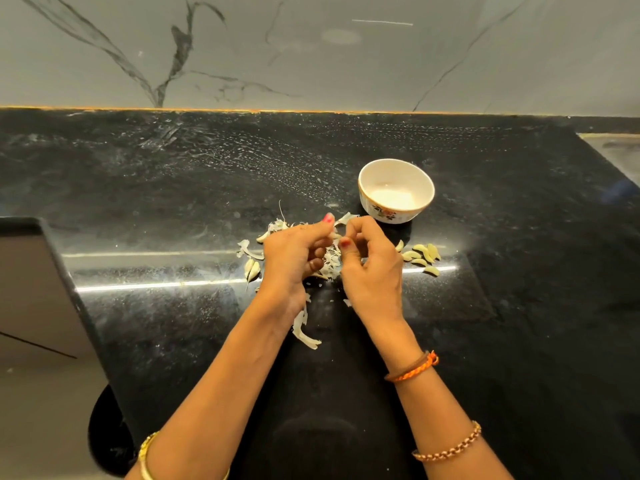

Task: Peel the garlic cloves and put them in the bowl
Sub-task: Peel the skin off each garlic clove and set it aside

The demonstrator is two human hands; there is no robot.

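Note:
My left hand (294, 252) and my right hand (369, 261) meet over the black counter, both pinching one small garlic clove (335, 234) between fingertips. A strip of papery skin (346, 218) sticks up from it. A white bowl (396, 169) with a flower print stands just beyond my right hand; nothing shows inside it. Several garlic cloves (420, 255) lie on the counter right of my right hand. A couple more cloves (252, 267) lie left of my left hand.
Loose skins lie scattered under and around my hands, with a longer peel (304, 332) near my left wrist. The black counter (173, 188) runs back to a marbled wall (311, 50). Its front-left edge (83, 306) drops off beside me. A sink edge (613, 150) shows far right.

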